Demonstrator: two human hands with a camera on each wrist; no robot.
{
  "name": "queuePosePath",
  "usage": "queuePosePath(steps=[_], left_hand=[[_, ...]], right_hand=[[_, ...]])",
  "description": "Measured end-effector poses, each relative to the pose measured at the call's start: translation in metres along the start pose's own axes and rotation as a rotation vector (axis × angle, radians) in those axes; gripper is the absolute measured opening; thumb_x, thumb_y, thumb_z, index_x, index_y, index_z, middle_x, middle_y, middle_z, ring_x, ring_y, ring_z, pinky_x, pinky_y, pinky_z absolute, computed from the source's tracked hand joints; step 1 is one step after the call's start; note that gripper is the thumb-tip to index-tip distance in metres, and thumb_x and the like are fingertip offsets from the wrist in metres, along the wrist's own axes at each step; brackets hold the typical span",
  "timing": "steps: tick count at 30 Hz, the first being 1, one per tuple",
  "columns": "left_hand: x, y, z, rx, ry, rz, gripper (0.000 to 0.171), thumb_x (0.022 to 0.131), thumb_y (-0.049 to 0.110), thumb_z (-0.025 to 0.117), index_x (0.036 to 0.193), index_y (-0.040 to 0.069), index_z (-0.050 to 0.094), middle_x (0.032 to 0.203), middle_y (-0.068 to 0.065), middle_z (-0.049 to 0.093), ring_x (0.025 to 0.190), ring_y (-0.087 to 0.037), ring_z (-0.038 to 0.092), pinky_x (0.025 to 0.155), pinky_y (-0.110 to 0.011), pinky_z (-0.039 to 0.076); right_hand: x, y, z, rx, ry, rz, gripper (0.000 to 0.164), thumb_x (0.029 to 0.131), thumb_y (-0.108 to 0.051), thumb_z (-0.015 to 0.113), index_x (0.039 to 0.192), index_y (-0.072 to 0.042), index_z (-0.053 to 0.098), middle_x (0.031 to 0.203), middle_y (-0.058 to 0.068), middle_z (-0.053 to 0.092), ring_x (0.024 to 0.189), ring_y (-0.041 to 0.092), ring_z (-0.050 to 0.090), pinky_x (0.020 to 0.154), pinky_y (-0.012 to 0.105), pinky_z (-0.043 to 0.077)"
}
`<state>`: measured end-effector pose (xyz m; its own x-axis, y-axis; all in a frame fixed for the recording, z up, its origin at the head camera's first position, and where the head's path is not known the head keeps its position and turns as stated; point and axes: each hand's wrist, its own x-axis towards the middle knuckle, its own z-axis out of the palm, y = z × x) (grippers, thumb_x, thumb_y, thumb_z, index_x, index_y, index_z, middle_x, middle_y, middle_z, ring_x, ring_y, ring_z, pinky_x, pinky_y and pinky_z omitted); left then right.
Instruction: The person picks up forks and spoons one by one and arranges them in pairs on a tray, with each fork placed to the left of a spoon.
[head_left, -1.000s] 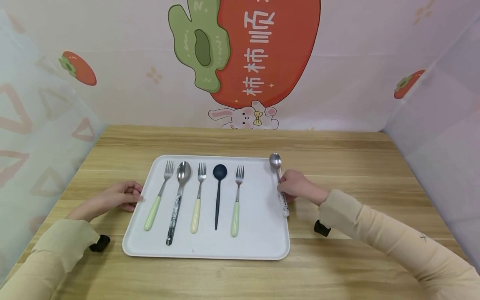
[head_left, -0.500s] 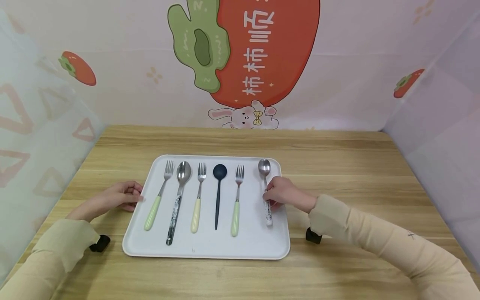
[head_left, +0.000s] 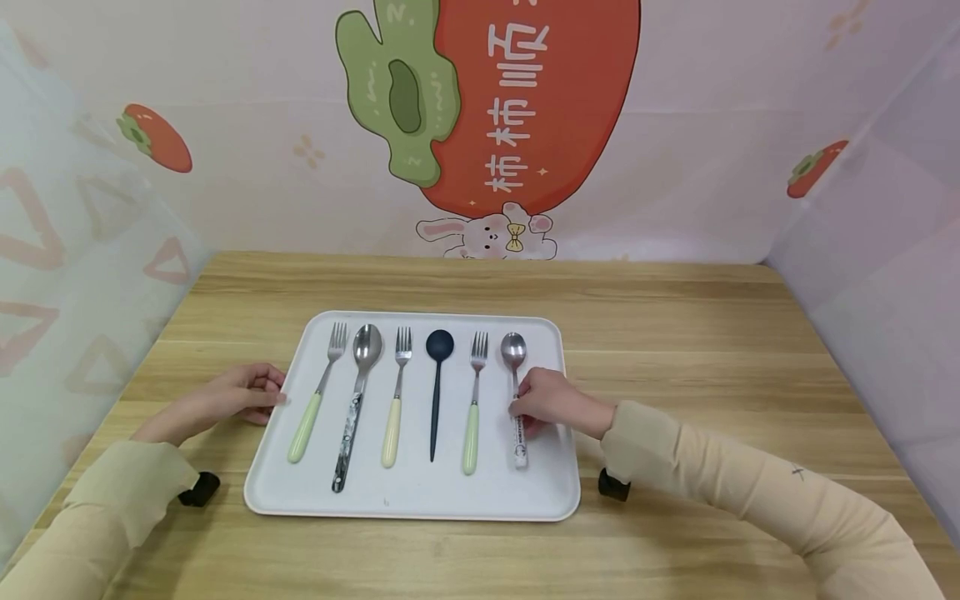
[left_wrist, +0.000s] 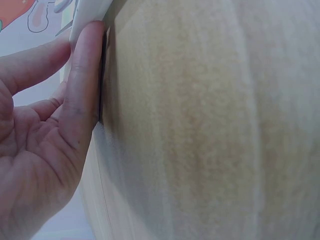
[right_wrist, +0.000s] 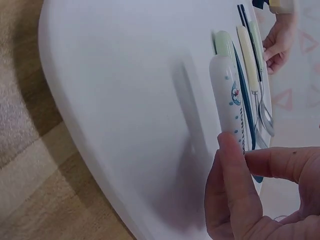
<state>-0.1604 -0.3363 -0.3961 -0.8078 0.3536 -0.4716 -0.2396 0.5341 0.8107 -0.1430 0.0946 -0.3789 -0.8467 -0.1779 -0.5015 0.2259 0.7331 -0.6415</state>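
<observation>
My right hand (head_left: 553, 398) pinches a steel spoon (head_left: 513, 350) by its white handle (right_wrist: 227, 95), which has blue printed drawings and lettering. The spoon is held over the right part of a white tray (head_left: 540, 492), and its shadow falls on the tray in the right wrist view. At the tray's left edge my left hand (head_left: 243, 396) grips the rim between thumb and fingers (left_wrist: 85, 75). Nearest to the held spoon lies a fork (head_left: 471, 437) with a light green handle. Left of that fork is a black spoon (head_left: 439, 345).
Further left on the tray lie a cream-handled fork (head_left: 392, 433), a large spoon (head_left: 367, 346) with a patterned handle, and another green-handled fork (head_left: 305, 429). The wooden table (head_left: 675, 333) extends around the tray, with a printed wall (head_left: 262, 208) behind it.
My right hand has carried the spoon from the tray's right edge leftward and slightly toward me, beside the nearest green-handled fork. The left hand has stayed at the rim.
</observation>
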Motion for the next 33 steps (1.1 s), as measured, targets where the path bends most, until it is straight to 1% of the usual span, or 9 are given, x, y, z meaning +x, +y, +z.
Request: queuePosePath(steps=[3,9,14,22,29,33], left_hand=[[-0.0003,0.0010,0.0007,0.001,0.002,-0.002,0.038,0.088,0.008,0.056,0.111,-0.016,0.038,0.085,-0.006,0.051,0.073,-0.011,0.057,0.065,-0.031,0.055],[-0.0011,0.0020,0.0016,0.005,0.003,-0.006,0.038,0.088,0.009,0.056,0.111,-0.016,0.038,0.085,-0.006,0.051,0.073,-0.011,0.056,0.064,-0.030,0.054],[-0.0011,0.0012,0.0014,0.000,0.003,-0.010,0.039,0.088,0.008,0.056,0.112,-0.016,0.037,0.085,-0.006,0.051,0.073,-0.011,0.056,0.065,-0.030,0.054],[-0.0017,0.0018,0.0016,-0.005,-0.003,-0.016,0.039,0.089,0.009,0.056,0.113,-0.015,0.037,0.086,-0.007,0.051,0.074,-0.011,0.056,0.066,-0.030,0.054],[-0.0003,0.0000,0.0007,-0.008,-0.002,-0.012,0.038,0.089,0.008,0.056,0.112,-0.016,0.037,0.086,-0.007,0.050,0.073,-0.011,0.056,0.065,-0.030,0.054],[0.0012,0.0006,0.0013,-0.006,-0.003,-0.005,0.038,0.089,0.008,0.055,0.112,-0.016,0.037,0.085,-0.006,0.050,0.072,-0.011,0.056,0.064,-0.030,0.054]], right_hand=[[-0.0008,0.0006,0.0022,-0.002,-0.008,0.004,0.011,0.079,-0.005,0.063,0.082,0.003,0.056,0.063,0.010,0.060,0.046,0.012,0.059,0.049,0.024,0.052],[-0.0004,0.0039,0.0049,-0.007,-0.008,-0.006,0.010,0.078,-0.004,0.063,0.073,0.001,0.056,0.058,0.010,0.060,0.045,0.012,0.059,0.048,0.024,0.051],[-0.0011,0.0026,0.0036,-0.019,-0.014,0.008,0.010,0.079,-0.005,0.062,0.076,0.001,0.055,0.059,0.010,0.060,0.045,0.012,0.058,0.048,0.023,0.051],[-0.0009,0.0014,0.0039,-0.042,-0.021,-0.002,0.012,0.080,-0.005,0.062,0.079,0.000,0.052,0.062,0.010,0.059,0.046,0.011,0.058,0.048,0.023,0.051],[-0.0005,0.0014,0.0042,-0.045,-0.011,-0.004,0.012,0.079,-0.004,0.062,0.072,0.000,0.052,0.058,0.010,0.059,0.043,0.011,0.058,0.046,0.022,0.051],[-0.0012,0.0017,0.0034,-0.050,-0.015,-0.004,0.015,0.080,-0.004,0.062,0.069,-0.001,0.052,0.056,0.009,0.058,0.044,0.011,0.058,0.046,0.022,0.051]])
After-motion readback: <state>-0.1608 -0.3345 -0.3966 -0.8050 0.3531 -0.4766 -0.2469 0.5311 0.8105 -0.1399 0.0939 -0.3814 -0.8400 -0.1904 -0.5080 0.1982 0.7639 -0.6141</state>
